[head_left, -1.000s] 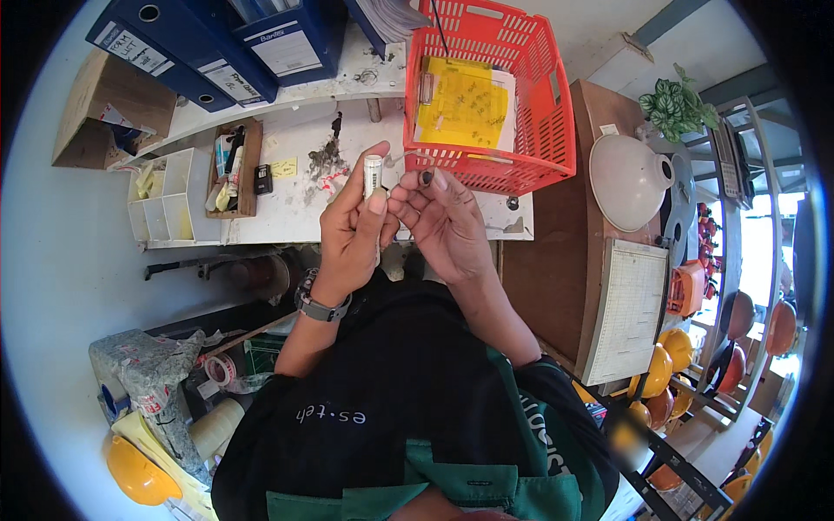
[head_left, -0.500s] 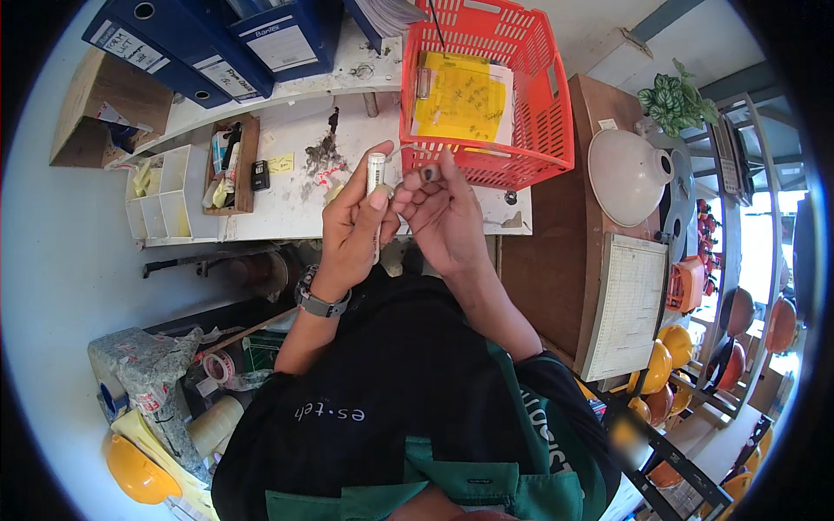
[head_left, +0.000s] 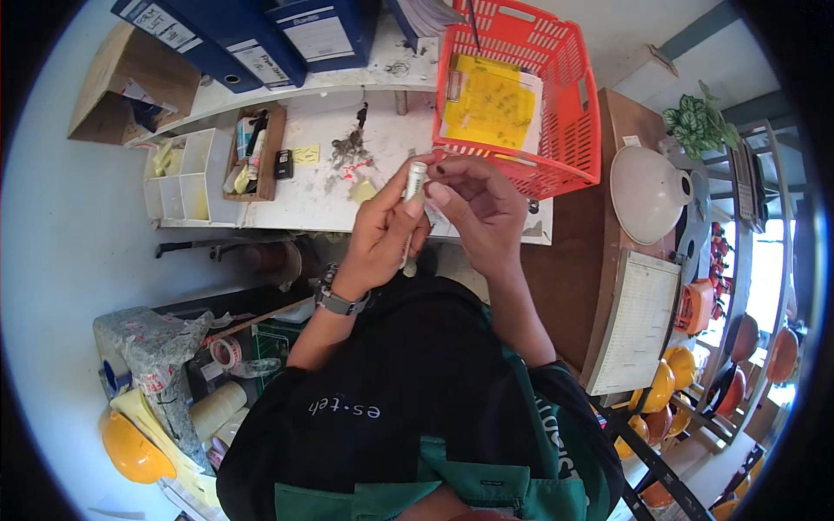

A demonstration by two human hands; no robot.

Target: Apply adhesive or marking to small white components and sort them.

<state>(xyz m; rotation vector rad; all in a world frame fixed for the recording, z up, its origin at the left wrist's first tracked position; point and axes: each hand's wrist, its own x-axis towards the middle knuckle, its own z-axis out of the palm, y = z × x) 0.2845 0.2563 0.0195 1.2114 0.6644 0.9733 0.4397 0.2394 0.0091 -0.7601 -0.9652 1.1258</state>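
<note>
A slim white cylinder (head_left: 416, 178) with dark print along its side stands nearly upright in my left hand (head_left: 380, 234). The thumb and fingers are wrapped round it, and a pale lower part shows beneath the hand. My right hand (head_left: 488, 217) is just right of the cylinder's upper end, its thumb and fingers bent together. Whatever that hand pinches, if anything, is too small to make out. Both hands are raised over the near edge of the white worktop (head_left: 313, 198). Behind them, a pale yellow slip (head_left: 363, 191) shows on the worktop.
A red plastic basket (head_left: 569, 165) with a yellow folder (head_left: 488, 102) stands beyond my right hand. Blue binders (head_left: 321, 39) fill the shelf above. Left are a wooden box (head_left: 273, 156) of pens and a white organizer (head_left: 195, 187). A wooden cabinet (head_left: 565, 234) bounds the right.
The view has shifted, so the scene sits farther right. My right hand has drawn closer round the cylinder's top; the thin pale strand arching between the hands is no longer visible.
</note>
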